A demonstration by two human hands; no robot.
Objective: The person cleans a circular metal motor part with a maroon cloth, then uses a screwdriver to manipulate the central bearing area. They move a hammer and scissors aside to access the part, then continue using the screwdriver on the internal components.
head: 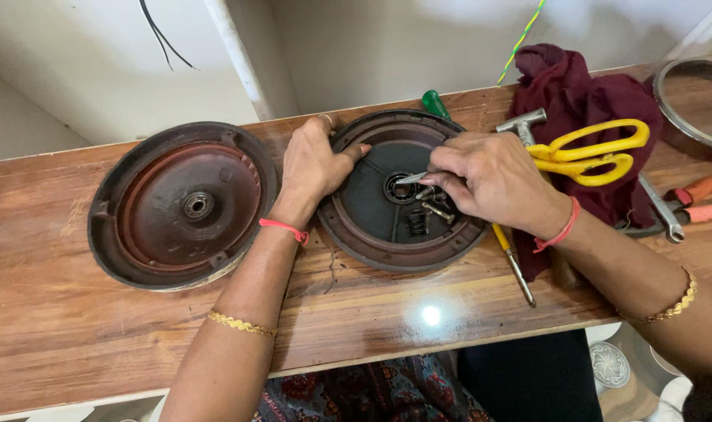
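Observation:
Two round rusty metal covers lie on a wooden bench. My left hand (313, 166) grips the left rim of the right cover (371, 234), thumb over its edge. My right hand (489, 178) is over that cover's inside, pinching a thin metal tool (412, 178) whose tip points at the central bearing (399, 189). Several loose bolts and a spring (426, 212) lie inside the cover below my fingers. The left cover (182, 205) sits apart, untouched.
To the right lie yellow-handled scissors (598, 150) on a dark maroon cloth (582, 94), a hammer head (521, 123), a yellow-handled screwdriver (515, 264), pliers with orange grips (692, 202) and a metal ring (696, 101). A green tool handle (435, 103) sits behind the cover. The bench's front edge is near my lap.

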